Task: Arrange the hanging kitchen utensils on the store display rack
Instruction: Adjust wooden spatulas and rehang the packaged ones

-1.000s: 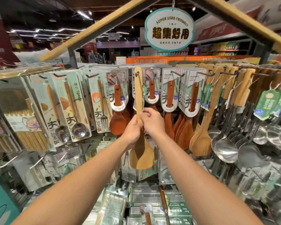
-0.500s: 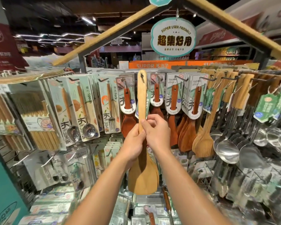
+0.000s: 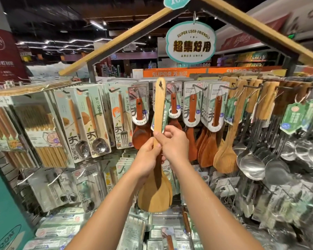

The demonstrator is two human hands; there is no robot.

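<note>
spatula (image 3: 159, 109) lifted higher — both hands gripping

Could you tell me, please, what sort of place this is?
Most likely the kitchenware aisle of a shop. Packaged spoons and forks with printed cards hang on metal pegs, shiny steel ladles with green price tags fill the rail, and a round teal-edged hanging sign reading "Super User-Friendly" hangs overhead.
</note>
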